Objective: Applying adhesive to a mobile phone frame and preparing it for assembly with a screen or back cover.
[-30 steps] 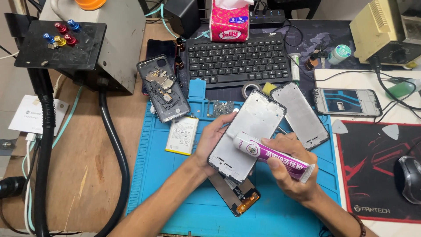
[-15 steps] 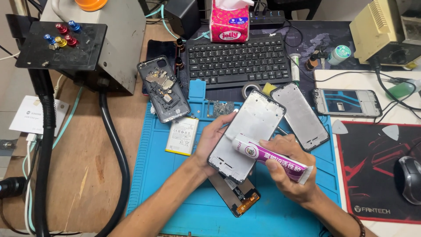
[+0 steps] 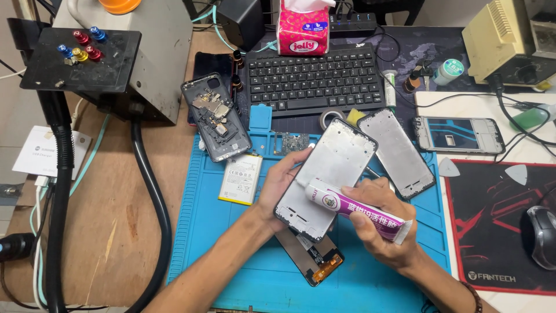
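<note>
little has shifted: left hand (image 3: 277, 188) still grips the tilted phone frame (image 3: 327, 177) by its edge above the blue mat (image 3: 214, 243); right hand (image 3: 379, 223) squeezes the soft glue tube (image 3: 356, 210). frame likely light, thin, bendable; edges suit holding.

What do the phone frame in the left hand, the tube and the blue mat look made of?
Phone frame: dull grey, faintly glinting, likely metal with a dark plastic rim. Tube: glossy white-purple, dented where gripped, probably soft plastic or laminate. Blue mat: matte, moulded ribs, seemingly silicone.
</note>
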